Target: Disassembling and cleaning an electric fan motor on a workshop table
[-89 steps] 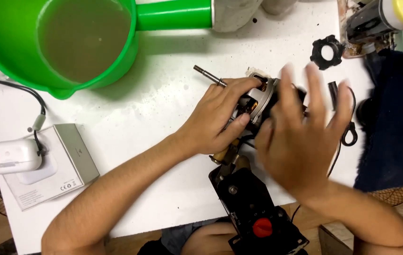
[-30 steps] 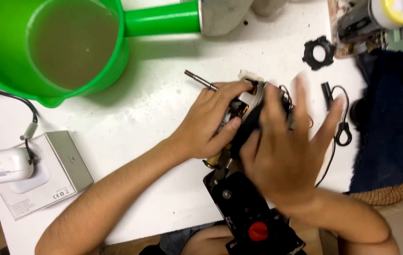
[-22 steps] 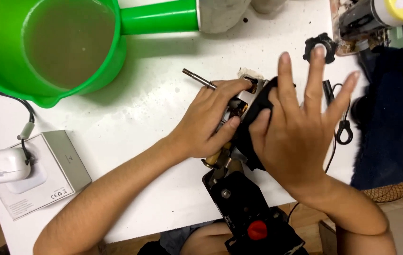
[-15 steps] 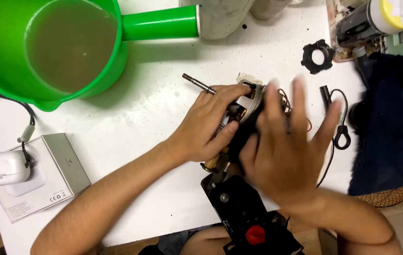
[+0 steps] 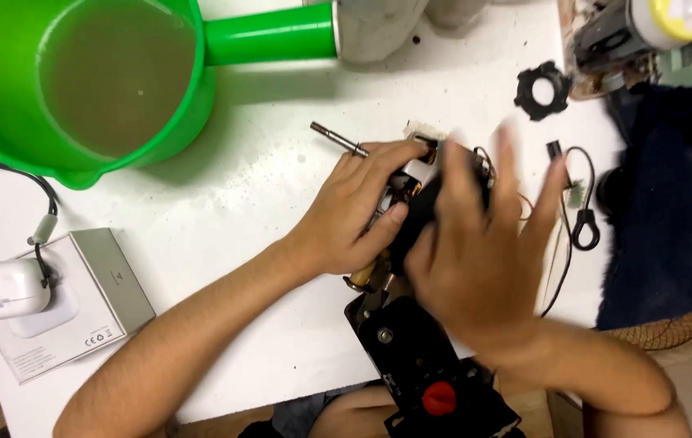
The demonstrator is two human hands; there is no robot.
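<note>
Your left hand point(image 5: 354, 215) stays curled around the small motor assembly with copper windings and a thin steel shaft point(image 5: 411, 174), its fingers point(image 5: 386, 158) clamped on it, pinning it near the middle of the white tabletop point(image 5: 224, 154). The shaft pokes out to the upper left, just past your knuckles. Your right hand point(image 5: 475, 251) is blurred with motion; its fingers are spread apart and flat over the assembly, holding nothing that you can make out. Half a second ago it sat much the same way, while a little earlier it was raised higher, fingertips reaching toward the black notched plastic ring point(image 5: 542, 89). That ring lies apart at the upper right, unchanged. The black box with a red button point(image 5: 423, 373) sits below your hands at the tabletop's near edge. The big green plastic jug of murky water point(image 5: 111, 81) stands at the upper left.
</note>
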